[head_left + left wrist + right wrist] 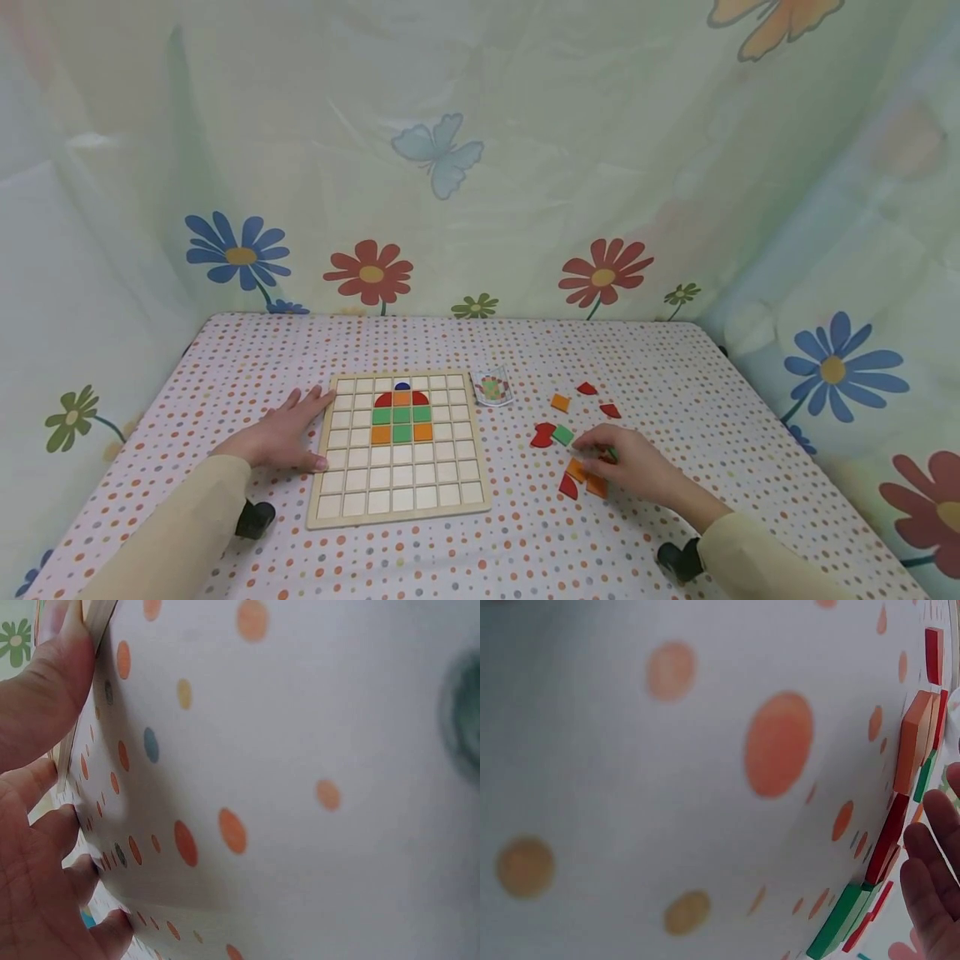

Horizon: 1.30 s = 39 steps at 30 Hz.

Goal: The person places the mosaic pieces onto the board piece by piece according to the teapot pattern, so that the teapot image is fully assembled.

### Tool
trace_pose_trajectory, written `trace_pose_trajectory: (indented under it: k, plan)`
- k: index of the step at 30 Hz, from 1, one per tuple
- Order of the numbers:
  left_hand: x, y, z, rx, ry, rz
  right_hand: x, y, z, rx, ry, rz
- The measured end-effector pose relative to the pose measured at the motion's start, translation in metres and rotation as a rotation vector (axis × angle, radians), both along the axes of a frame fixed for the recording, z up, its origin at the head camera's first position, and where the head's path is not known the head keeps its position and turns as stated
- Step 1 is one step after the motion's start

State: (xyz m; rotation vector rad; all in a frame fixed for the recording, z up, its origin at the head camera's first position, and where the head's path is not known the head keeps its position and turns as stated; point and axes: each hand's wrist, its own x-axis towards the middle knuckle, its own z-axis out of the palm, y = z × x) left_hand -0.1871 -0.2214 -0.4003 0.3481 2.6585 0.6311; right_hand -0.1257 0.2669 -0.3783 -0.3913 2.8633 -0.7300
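My left hand (281,433) rests on the cloth with its fingers spread. Its thumb and index finger touch the left edge of a wooden grid board (397,521). On the board, orange, green, red and blue tiles form a figure, including a green tile (402,432) and a blue half-round tile (402,387). At the right, my right hand (633,467) hovers low over loose tiles, its fingers loosely bent. An orange tile (597,486) and a red quarter-round tile (568,487) lie by its thumb. Some green (612,454) shows between its fingers. In the right wrist view, green tiles (840,922) lie below the fingers.
A small picture card (492,387) lies beside the board's upper right corner. Several more loose tiles are scattered beyond the right hand, among them an orange square (560,402) and a red piece (587,388). A dotted cloth (420,558) covers the table.
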Motion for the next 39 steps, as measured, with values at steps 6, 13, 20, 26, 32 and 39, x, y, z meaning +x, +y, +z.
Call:
trace_pose_trajectory:
  k: [6, 13, 20, 26, 32, 39]
  plan:
    - [0.001, 0.001, 0.0, 0.002, -0.007, 0.006, -0.003, -0.005, -0.002, 0.039, -0.007, -0.022]
    - [0.002, 0.001, 0.001, 0.015, -0.007, -0.001, -0.016, -0.01, -0.002, 0.074, 0.008, -0.022]
    - [0.003, 0.002, 0.003, 0.014, -0.003, -0.009, -0.032, -0.008, -0.005, 0.129, 0.028, 0.01]
    - [0.003, 0.002, 0.005, 0.019, 0.002, -0.006, -0.036, -0.006, -0.006, 0.13, 0.009, -0.031]
    - [0.002, 0.002, 0.005, 0.008, 0.001, -0.002, -0.038, -0.005, -0.005, 0.174, 0.001, -0.03]
    - [0.001, 0.001, 0.004, 0.001, 0.0, -0.007, -0.036, -0.007, -0.003, 0.131, 0.0, -0.014]
